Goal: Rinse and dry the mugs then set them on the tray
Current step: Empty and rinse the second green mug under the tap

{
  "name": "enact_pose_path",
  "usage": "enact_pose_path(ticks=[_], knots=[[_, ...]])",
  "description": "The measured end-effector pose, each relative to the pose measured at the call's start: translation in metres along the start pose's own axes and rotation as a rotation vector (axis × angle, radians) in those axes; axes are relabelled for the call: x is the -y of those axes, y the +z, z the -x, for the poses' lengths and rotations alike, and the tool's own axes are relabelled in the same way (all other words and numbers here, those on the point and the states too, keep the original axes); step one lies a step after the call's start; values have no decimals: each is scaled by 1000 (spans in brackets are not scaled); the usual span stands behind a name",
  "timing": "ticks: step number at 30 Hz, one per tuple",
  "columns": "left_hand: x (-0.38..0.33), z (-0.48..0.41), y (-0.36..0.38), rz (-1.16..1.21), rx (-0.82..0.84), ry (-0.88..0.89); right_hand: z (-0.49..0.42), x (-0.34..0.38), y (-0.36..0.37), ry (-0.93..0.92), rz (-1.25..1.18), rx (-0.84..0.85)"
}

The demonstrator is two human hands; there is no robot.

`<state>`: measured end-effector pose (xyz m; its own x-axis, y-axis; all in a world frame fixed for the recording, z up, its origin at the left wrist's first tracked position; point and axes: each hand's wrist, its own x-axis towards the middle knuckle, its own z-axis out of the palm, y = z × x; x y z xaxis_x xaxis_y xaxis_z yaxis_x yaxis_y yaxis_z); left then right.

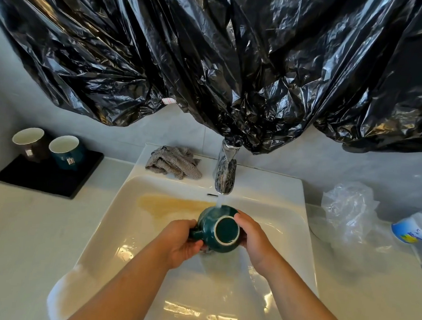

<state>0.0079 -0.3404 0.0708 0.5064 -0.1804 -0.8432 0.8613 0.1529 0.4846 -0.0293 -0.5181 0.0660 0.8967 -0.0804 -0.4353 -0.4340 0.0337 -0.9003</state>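
A dark green mug lies tilted over the white sink, its base towards me and its mouth under the running water from the chrome tap. My left hand grips the mug at its handle side. My right hand holds the opposite side, fingers curled round the body. A black tray sits on the counter at the left, carrying a brown mug and a dark teal mug, both upright. A grey cloth lies crumpled on the sink's back ledge.
Black plastic sheeting hangs over the wall above the tap. On the right counter lie a crumpled clear plastic bag and a white tub with a blue label. A brownish stain marks the basin.
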Motion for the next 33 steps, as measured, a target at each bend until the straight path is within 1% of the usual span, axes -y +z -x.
enact_pose_path(ticks=[4,6,9,11,12,14,15,16,17,21,25,28,30,33], knots=[[-4,-7,-4,121,43,-90,-8,-2,4,40,-111,1],[-3,-11,-7,98,44,-103,-11,-3,8,97,-212,-15],[-1,-4,-3,-7,32,-53,-16,-5,13,152,-232,-39],[4,4,6,-85,23,93,-16,-3,18,168,-227,-39],[6,8,10,-123,3,201,-16,-2,20,171,-238,-40],[11,11,14,-241,-44,472,-16,1,24,169,-257,-49],[12,14,16,-291,-49,579,-16,4,25,167,-270,-52],[12,15,15,-353,-56,642,-17,5,25,163,-286,-46],[11,16,17,-399,-67,655,-16,6,25,163,-298,-38],[0,16,27,-515,-129,577,-15,3,21,159,-300,-27],[-3,8,32,-553,-173,566,-14,-3,20,131,-234,-36],[-2,4,35,-572,-242,610,-14,-3,21,113,-204,-48],[-1,1,35,-628,-275,621,-15,-4,22,106,-166,-50],[3,1,32,-680,-226,595,-18,-4,20,111,-146,-48]])
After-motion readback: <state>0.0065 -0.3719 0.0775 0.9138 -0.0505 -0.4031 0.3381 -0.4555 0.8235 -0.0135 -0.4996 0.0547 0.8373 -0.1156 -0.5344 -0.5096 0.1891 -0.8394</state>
